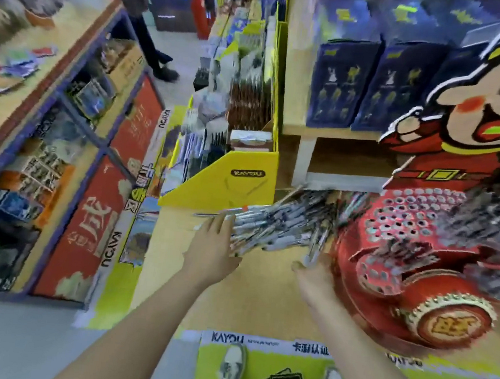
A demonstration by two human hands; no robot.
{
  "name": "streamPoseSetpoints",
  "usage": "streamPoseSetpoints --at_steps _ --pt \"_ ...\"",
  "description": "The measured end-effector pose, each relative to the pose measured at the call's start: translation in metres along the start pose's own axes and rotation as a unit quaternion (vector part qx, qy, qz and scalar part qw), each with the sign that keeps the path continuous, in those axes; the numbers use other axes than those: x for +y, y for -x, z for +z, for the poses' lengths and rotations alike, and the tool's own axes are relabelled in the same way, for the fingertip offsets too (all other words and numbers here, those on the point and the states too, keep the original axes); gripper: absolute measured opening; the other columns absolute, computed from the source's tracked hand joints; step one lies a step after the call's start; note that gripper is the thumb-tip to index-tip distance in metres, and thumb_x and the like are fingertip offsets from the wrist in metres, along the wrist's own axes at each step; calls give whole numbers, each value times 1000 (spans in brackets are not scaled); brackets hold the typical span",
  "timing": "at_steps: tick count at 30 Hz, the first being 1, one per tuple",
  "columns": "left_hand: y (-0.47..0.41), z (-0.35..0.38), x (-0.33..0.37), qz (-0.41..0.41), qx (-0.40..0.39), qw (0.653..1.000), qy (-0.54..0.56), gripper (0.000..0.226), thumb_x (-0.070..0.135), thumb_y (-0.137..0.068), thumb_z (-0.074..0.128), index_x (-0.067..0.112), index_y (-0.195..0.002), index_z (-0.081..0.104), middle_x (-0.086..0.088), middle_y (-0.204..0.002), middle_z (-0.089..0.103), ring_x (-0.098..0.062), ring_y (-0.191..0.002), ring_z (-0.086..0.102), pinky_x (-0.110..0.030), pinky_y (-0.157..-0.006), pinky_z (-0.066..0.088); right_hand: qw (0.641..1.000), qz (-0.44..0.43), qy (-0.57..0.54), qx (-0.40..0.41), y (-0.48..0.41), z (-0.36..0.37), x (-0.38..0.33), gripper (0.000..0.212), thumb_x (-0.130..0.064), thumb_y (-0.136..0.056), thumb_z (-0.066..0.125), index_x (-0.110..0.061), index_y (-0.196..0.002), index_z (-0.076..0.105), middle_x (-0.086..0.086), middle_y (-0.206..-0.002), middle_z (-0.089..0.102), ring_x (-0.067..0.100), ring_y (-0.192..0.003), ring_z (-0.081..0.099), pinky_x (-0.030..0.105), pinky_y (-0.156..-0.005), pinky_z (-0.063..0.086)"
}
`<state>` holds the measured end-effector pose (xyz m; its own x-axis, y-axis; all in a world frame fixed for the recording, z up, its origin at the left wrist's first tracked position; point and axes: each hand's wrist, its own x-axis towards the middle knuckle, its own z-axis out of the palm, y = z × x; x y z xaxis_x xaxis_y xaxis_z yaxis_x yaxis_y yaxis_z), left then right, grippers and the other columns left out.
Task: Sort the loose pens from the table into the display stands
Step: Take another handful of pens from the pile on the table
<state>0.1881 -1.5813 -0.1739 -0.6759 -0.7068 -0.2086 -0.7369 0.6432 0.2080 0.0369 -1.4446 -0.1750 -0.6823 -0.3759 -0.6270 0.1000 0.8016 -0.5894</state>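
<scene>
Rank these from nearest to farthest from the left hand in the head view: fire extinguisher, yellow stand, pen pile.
1. Pen pile, right at the fingertips of the left hand.
2. Yellow stand, just beyond the hand, farther back.
3. Fire extinguisher, far back down the aisle.

The pale wooden tabletop [231, 295] carries a heap of loose pens [282, 223] spread across its middle, too blurred to tell single pens apart. 2 display stands flank the heap: a yellow display stand [236, 188] marked KAYOU just to its left, and a red display stand [407, 233] pierced with rows of holes on its right. A wooden shelf unit [302, 161] stands behind the pens
</scene>
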Motion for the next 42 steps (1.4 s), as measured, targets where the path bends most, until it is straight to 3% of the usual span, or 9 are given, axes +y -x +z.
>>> streamPoseSetpoints --at_steps 5,8,14,17,22,29,33,37,42 --pt "-40 31 -28 49 -27 998 -11 107 56 -70 73 9 -150 20 -14 -149 32 -34 -135 31 -46 -110 30 990 29 96 95 -31 29 -20 62 -39 -93 59 10 -128 48 24 -130 53 37 -120 52 39 -97 43" --pt "-40 46 -28 95 7 995 29 86 46 -75 63 5 -145 33 -17 -132 47 -38 -117 45 -46 -97 43 985 67 104 119 -45 44 -36 69 -51 -94 51 8 -131 48 22 -133 52 35 -124 48 35 -96 40" --pt "-17 55 -17 87 24 994 54 52 40 -83 43 12 -127 47 -7 -103 58 -29 -89 56 -39 -63 48 978 108 92 155 -55 66 -59 80 -43 -91 58 9 -141 25 25 -140 40 38 -127 37 42 -103 39" --pt "-20 56 -23 95 0 995 44 52 42 -84 42 8 -122 52 -11 -96 59 -33 -85 58 -41 -62 50 980 86 93 155 -55 67 -46 77 -36 -89 62 7 -142 26 25 -135 43 36 -125 39 40 -99 43" --pt "-24 45 -33 56 -67 994 63 53 49 -90 55 16 -130 46 -7 -115 53 -29 -109 51 -39 -80 44 982 86 79 147 -49 61 -38 71 -32 -89 67 0 -141 31 23 -131 45 38 -113 54 38 -82 50" --pt "-25 35 -43 32 -75 986 147 43 48 -89 58 18 -119 55 -4 -102 57 -29 -92 59 -38 -70 49 972 44 171 157 -36 56 -23 51 -25 -93 56 1 -132 35 21 -113 58 36 -97 61 35 -65 44" --pt "-25 35 -44 11 -62 976 207 35 46 -87 63 19 -110 60 -2 -93 60 -24 -87 58 -36 -68 45 981 60 68 172 -29 47 -24 43 -21 -100 40 0 -137 33 19 -112 60 32 -85 57 33 -66 39" --pt "-24 31 -46 22 -46 971 233 31 42 -91 59 19 -111 62 0 -92 59 -21 -84 56 -31 -63 38 979 44 -103 170 -10 46 -18 33 -18 -98 43 -6 -129 42 6 -95 54 24 -76 51 36 -69 44" --pt "-24 24 -42 17 -42 975 215 27 42 -93 56 18 -106 56 5 -90 51 -19 -78 52 -30 -59 31 920 112 -373 32 22 60 -12 4 -13 -92 59 -13 -94 55 1 -61 45 10 -41 35 21 -36 28"
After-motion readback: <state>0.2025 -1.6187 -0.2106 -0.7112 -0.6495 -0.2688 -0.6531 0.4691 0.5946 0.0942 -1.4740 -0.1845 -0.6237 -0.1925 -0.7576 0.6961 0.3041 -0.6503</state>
